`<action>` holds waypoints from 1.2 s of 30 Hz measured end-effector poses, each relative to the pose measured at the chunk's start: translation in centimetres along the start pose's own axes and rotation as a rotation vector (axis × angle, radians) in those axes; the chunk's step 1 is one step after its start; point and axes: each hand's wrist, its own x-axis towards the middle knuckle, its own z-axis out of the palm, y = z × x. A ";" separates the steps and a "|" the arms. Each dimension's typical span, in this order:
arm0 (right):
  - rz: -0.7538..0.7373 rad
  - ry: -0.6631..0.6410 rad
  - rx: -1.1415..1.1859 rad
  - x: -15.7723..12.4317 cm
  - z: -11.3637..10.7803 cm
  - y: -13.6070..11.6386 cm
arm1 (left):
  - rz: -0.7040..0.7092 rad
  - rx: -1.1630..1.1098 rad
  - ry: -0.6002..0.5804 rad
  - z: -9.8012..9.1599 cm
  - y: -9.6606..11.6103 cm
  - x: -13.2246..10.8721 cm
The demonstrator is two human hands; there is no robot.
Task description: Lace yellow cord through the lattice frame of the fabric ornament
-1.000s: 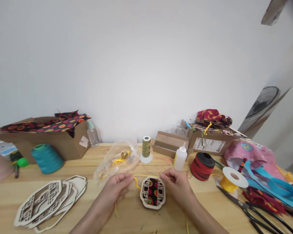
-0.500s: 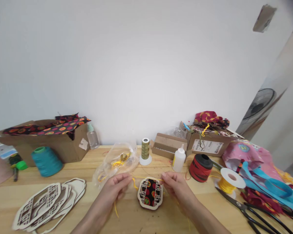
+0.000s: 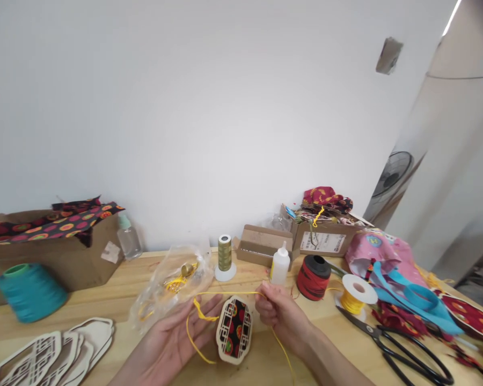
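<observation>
A small wooden ornament (image 3: 234,331) with a cut-out lattice frame and black, red-patterned fabric inside stands tilted between my hands. Yellow cord (image 3: 229,292) stretches above it from the left hand to the right, with a knotted piece near the ornament's left edge. My left hand (image 3: 177,338) is palm up with its fingers extended, and the cord lies across them close to the ornament. On the other side, my right hand (image 3: 279,313) is closed and pinches the cord; a loose tail hangs below it.
Lattice wooden frames (image 3: 44,356) lie front left near a teal thread cone (image 3: 32,295). Behind are a plastic bag (image 3: 165,284), a green thread spool (image 3: 224,254) and a glue bottle (image 3: 280,266). Black-handled scissors (image 3: 410,351) and a yellow cord spool (image 3: 352,305) lie right.
My left hand has opened and turned palm up, where before it pinched the cord. The ornament is turned and more tilted. The view has swung to the right.
</observation>
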 end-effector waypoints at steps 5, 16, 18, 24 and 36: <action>-0.079 0.057 -0.260 0.1 -0.1 0.2 | -0.027 -0.040 0.003 -0.2 -0.4 0.3; 0.006 -0.011 -0.560 0.2 -0.1 0.7 | -0.031 0.011 -0.084 0.3 -1.0 0.1; 0.014 -0.025 -0.583 0.2 -0.6 0.4 | 0.023 0.070 -0.073 0.2 -1.2 0.2; 0.033 -0.045 -0.660 -0.3 -1.0 -0.1 | 0.186 0.242 0.003 -0.7 -1.3 0.6; 0.010 0.073 -0.720 -0.1 -1.0 0.7 | 0.543 0.654 0.170 -1.8 -1.2 2.1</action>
